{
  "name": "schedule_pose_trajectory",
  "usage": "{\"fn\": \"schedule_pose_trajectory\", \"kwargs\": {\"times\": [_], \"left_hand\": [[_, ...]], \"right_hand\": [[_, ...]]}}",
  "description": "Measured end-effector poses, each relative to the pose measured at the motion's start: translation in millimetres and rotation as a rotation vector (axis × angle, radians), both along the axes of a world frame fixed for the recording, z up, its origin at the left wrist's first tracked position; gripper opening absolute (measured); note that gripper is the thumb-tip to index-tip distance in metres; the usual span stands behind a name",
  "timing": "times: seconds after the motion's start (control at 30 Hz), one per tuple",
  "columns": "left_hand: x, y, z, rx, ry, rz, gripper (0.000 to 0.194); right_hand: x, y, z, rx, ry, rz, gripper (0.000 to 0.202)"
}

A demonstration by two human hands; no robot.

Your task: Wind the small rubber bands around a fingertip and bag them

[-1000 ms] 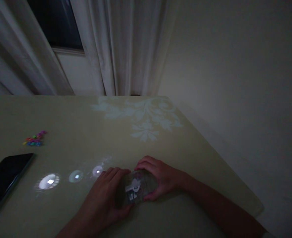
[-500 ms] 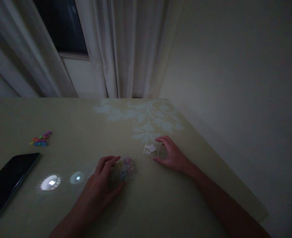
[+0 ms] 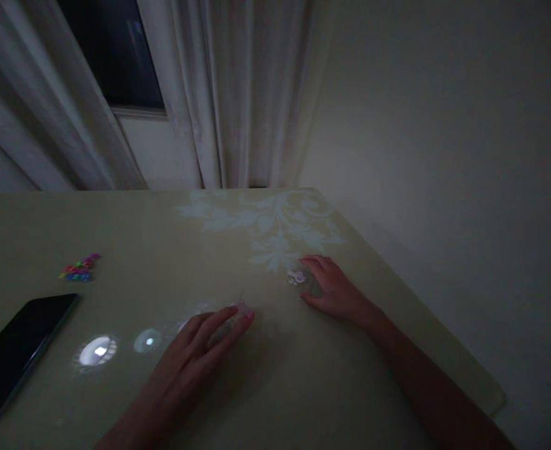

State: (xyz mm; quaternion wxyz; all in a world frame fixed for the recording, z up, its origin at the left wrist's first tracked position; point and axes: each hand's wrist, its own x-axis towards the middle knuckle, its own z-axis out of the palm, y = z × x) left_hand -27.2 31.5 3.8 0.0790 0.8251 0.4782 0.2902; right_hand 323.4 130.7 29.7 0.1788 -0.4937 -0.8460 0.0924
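Observation:
Between the fingertips of my left hand (image 3: 195, 350) is a small clear case (image 3: 243, 307) with something pinkish in it, tilted up at the middle of the table; its other contents are hidden. Farther right, my right hand (image 3: 334, 290) has its thumb and fingers curved around the sides of a second small clear case. White pieces (image 3: 297, 277) show at the left end of that case, whose edges are faint in the dim light.
A black phone (image 3: 22, 353) lies at the left of the pale table (image 3: 130, 237). Behind it is a little pile of colourful pieces (image 3: 81, 269). Two bright reflections shine on the tabletop. Curtains (image 3: 257, 94) hang past the far edge, and a wall (image 3: 444, 156) runs along the right.
My left hand has closed in on its case and tipped it up, so the coloured rings no longer show. My right hand and the white pieces have shifted slightly right.

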Motion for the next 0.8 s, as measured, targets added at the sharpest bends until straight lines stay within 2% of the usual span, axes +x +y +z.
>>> {"fn": "schedule_pose_trajectory", "kwargs": {"times": [0.1,0.23,0.37,0.47,0.6,0.7,0.8], "left_hand": [[-4,2,1.5,0.046,0.14,-0.131,0.075],[-10,4,1.6,0.076,0.191,-0.161,0.072],[-19,11,2.8,0.031,0.052,-0.019,0.066],[-35,23,2.5,0.001,-0.107,0.101,0.06],[-57,40,0.4,-0.121,-0.31,0.162,0.061],[-66,47,-3.2,-0.233,-0.352,0.209,0.066],[-67,49,-8.0,-0.271,-0.295,0.296,0.079]], "right_hand": [[-20,-14,8.0,0.067,0.032,0.107,0.068],[-46,-32,7.7,-0.008,0.082,0.233,0.061],[-57,-40,0.3,-0.146,0.067,0.293,0.058],[-65,-44,-1.9,-0.218,0.091,0.324,0.059],[-84,-46,-4.4,-0.235,0.107,0.41,0.08],[-104,-42,-6.0,-0.228,0.085,0.507,0.087],[-118,-39,-4.1,-0.217,0.069,0.622,0.076]]}}
